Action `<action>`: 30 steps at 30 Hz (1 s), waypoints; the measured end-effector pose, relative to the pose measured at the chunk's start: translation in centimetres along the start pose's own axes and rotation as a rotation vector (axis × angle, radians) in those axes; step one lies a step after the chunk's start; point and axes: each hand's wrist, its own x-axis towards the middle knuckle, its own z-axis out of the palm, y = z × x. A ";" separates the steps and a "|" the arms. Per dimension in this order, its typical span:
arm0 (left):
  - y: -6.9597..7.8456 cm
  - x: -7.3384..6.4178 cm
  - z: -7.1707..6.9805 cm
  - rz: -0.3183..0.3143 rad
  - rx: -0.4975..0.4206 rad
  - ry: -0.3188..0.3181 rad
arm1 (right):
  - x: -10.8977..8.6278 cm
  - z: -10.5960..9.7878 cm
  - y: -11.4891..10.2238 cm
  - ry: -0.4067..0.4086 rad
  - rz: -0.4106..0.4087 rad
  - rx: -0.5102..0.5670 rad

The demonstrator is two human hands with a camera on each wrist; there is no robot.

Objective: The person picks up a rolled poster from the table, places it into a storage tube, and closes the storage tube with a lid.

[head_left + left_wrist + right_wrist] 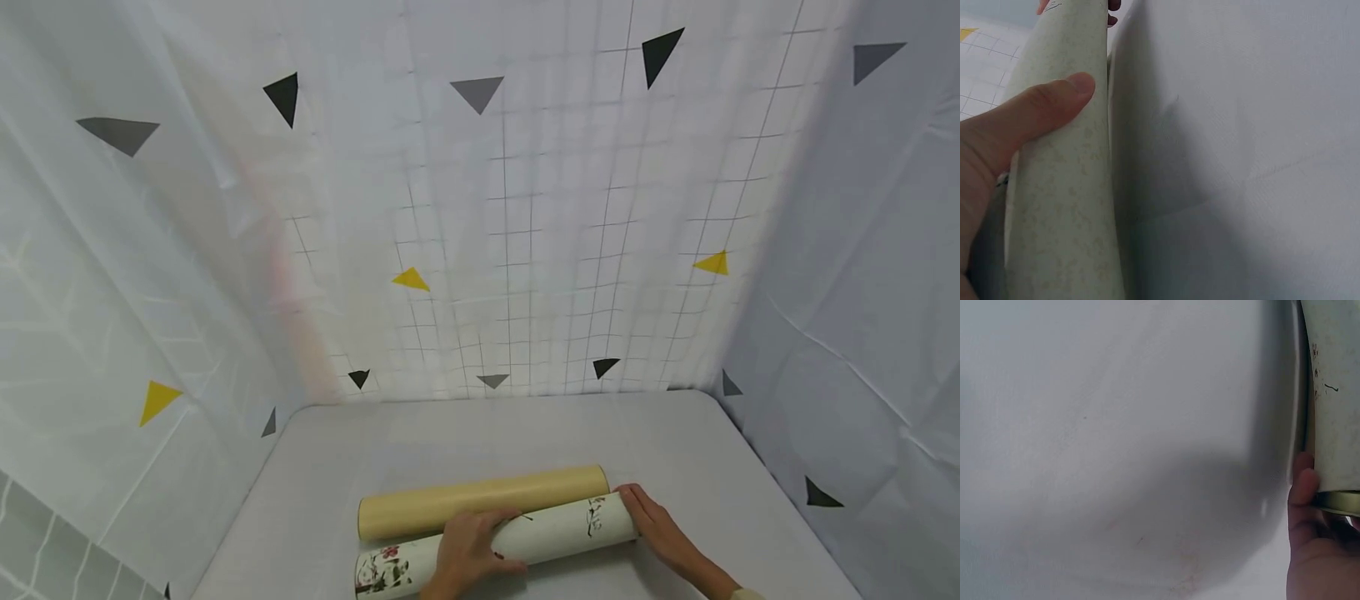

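A pale tube (558,530) with a floral print lies across the table near its front, slightly tilted to the upper right. My left hand (467,550) grips it around the middle. In the left wrist view its thumb (1054,106) lies across the pale surface; the other fingers are mostly out of sight. My right hand (654,525) holds the tube's right end. In the right wrist view, fingertips (1305,482) touch the side beside a gold-coloured end rim (1342,502). Just behind lies a plain tan tube (480,498), nearly parallel, touched by neither palm.
The white-covered table (495,433) has rounded back corners. White sheeting (510,208) with grid lines and black, grey and yellow triangles stands behind it and on both sides. A grey-green panel (52,542) shows at the lower left.
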 end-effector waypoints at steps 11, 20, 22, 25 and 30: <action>0.0 0.0 -0.1 0.014 -0.004 0.022 | 0.2 0.5 -0.6 -0.079 0.035 0.166; 0.0 0.0 -0.3 0.022 -0.025 0.012 | 0.3 1.1 -0.7 -0.059 0.061 0.258; 0.0 0.0 -0.3 0.024 -0.027 0.033 | 0.3 1.2 -1.0 -0.037 0.066 0.255; 0.0 0.1 -0.2 0.028 -0.026 0.052 | 0.3 1.3 -1.4 -0.007 0.061 0.238; 0.0 0.0 -0.1 0.048 -0.013 0.070 | 0.1 1.5 -1.3 0.007 0.093 0.243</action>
